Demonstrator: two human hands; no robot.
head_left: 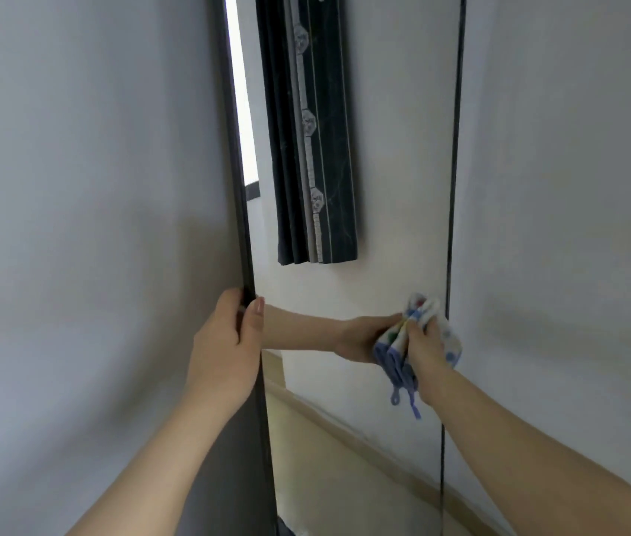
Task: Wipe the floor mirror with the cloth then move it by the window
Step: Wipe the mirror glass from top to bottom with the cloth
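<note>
A tall floor mirror [391,226] with a thin black frame stands upright straight ahead of me, leaning at a grey wall. My left hand [225,342] grips its left frame edge at mid height, thumb on the front. My right hand [426,342] holds a bunched white cloth [418,326] with blue and coloured spots and presses it against the glass near the right frame edge. Blue loops dangle from the cloth. The glass reflects my hand and arm.
Grey walls [74,226] flank the mirror on both sides. In the glass I see the reflection of a dark curtain [313,148], a bright window strip [240,90], a pale wall and a beige skirting board [344,431].
</note>
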